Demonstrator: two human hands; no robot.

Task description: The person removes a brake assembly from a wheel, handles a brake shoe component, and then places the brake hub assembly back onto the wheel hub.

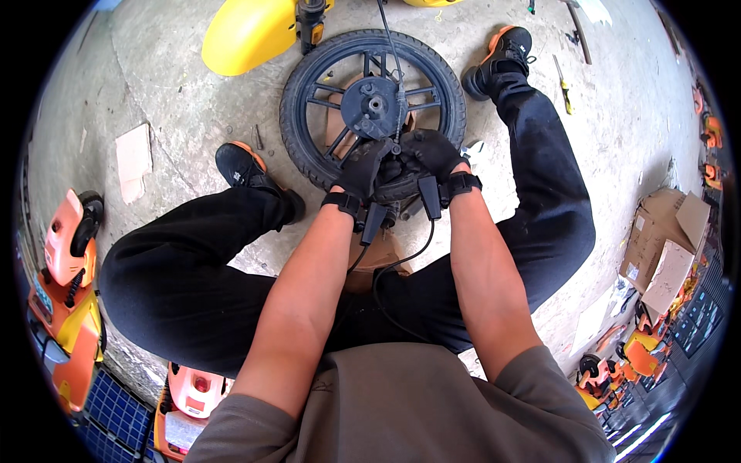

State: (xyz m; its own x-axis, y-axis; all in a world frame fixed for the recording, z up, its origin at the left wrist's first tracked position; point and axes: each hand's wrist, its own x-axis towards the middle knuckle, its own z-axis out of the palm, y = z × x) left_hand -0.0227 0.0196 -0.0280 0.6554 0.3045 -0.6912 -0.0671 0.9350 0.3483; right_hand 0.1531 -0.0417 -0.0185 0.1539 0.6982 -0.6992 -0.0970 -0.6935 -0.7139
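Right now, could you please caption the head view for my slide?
Left hand and right hand, black-gloved, at the near edge of a black wheel.

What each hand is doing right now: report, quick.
Left hand: curled at the near side of the wheel; any hold is hidden, cannot tell.
Right hand: curled close beside it; any hold cannot be told either.
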